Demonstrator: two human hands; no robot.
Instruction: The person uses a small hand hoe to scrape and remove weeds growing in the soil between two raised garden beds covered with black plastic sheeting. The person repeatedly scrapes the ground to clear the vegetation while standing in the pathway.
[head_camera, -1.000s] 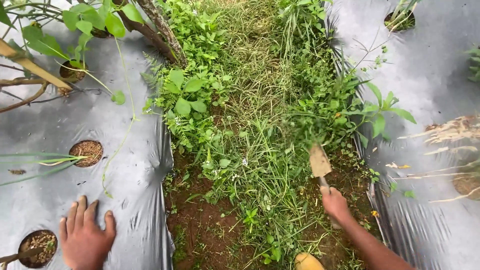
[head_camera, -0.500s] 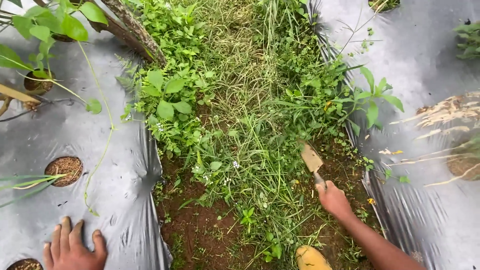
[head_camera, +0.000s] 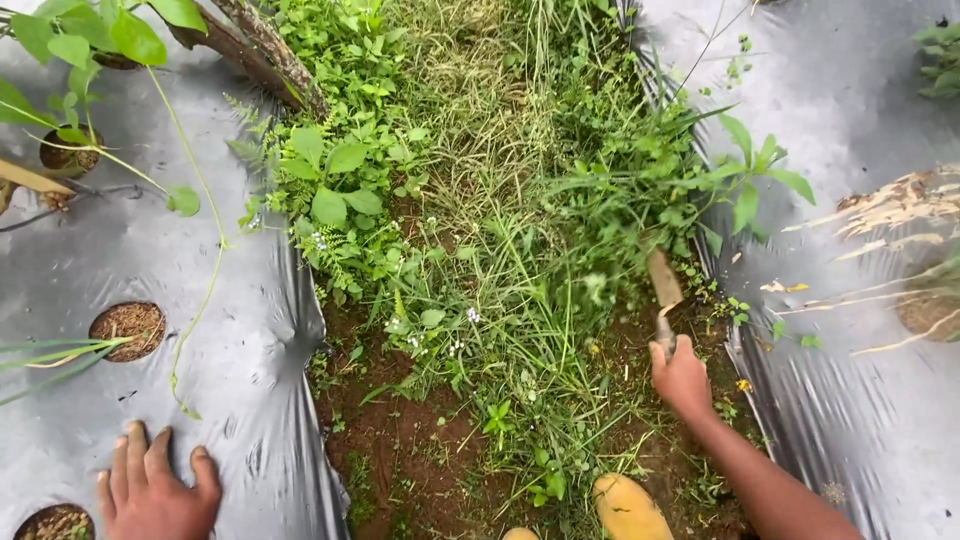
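We had our right hand (head_camera: 682, 378) wrapped round the handle of a small hand hoe (head_camera: 663, 290), blade up and tilted, right at the edge of the weeds (head_camera: 500, 290) btw the two beds. Left hand (head_camera: 157, 492) was flat on the grey plastic mulch (head_camera: 240, 350), fingers spread, holding nothing, just beside a planting hole (head_camera: 56, 523) w/ soil in it. Bare brown soil (head_camera: 400, 450) sat below the weeds, and a yellow boot toe (head_camera: 628, 508) poked in at the bottom.
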